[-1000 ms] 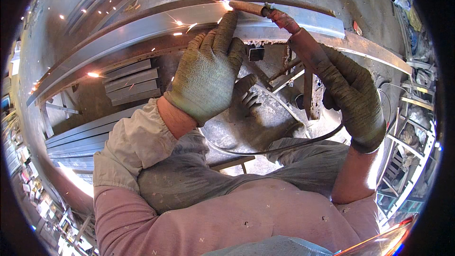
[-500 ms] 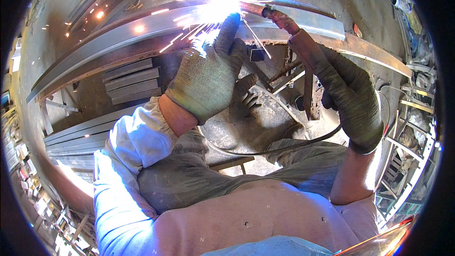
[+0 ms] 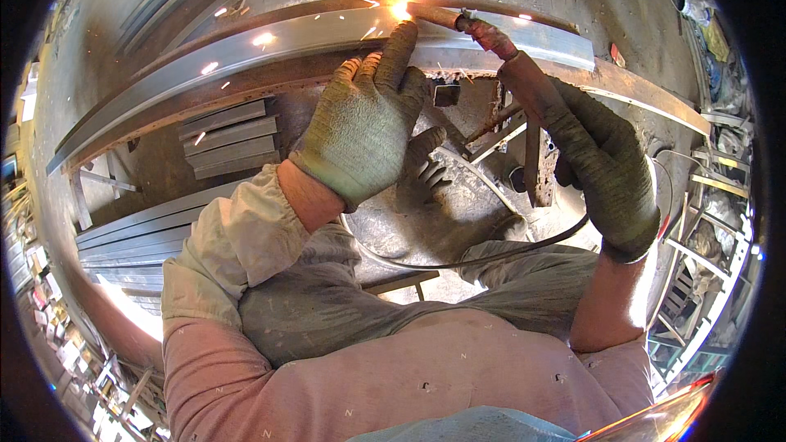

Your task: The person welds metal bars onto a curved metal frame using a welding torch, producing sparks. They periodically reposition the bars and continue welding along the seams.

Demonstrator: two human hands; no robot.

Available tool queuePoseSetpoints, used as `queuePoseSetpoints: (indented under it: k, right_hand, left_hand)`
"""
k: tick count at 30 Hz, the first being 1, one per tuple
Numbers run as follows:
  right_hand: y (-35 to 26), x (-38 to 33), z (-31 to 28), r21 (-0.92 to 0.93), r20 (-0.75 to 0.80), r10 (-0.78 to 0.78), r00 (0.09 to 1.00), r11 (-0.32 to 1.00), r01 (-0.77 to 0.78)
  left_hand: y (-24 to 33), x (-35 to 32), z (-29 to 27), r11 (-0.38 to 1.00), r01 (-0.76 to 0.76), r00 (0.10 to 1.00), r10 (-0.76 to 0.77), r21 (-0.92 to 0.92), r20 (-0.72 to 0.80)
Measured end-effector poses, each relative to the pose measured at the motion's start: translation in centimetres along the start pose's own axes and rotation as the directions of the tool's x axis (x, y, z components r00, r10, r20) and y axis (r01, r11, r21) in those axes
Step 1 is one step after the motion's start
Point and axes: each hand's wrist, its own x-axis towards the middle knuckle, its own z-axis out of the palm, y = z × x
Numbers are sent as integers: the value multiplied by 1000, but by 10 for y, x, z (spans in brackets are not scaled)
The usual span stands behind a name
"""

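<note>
My right hand point(image 3: 612, 172), in a dark work glove, is closed round the handle of a welding torch point(image 3: 530, 83). The torch's copper-coloured nozzle points left, its tip at a small orange glow point(image 3: 401, 8) on the steel. My left hand point(image 3: 354, 135), in a worn grey-green glove, lies with fingers stretched out over the near edge of a long grey steel bar point(image 3: 315, 35). Its index fingertip is just below the glow, beside the nozzle, and the thumb points right, apart from the fingers. The bar lies along a rusty steel beam point(image 3: 221, 98).
Short grey steel pieces point(image 3: 233, 141) lie below the beam at left, with longer bars point(image 3: 143, 237) nearer me. A black cable point(image 3: 491, 262) loops across my knees. Metal frames point(image 3: 708, 254) and scrap crowd the right edge. Small sparks are scattered about.
The glaring white-blue arc and its wide burst of sparks have died down to a small orange glow with few sparks. Both hands and the torch have hardly moved.
</note>
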Motion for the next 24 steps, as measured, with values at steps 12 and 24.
queuePoseSetpoints:
  k: [12,24]
  right_hand:
    - [9,0,4,89,-28,24,999,996,-22]
    - [20,-9,-9,201,-148,58,987,979,-28]
  left_hand:
    - [4,7,-12,992,69,994,-59,-107,89]
    - [-6,0,-40,964,-40,997,20,-263,-76]
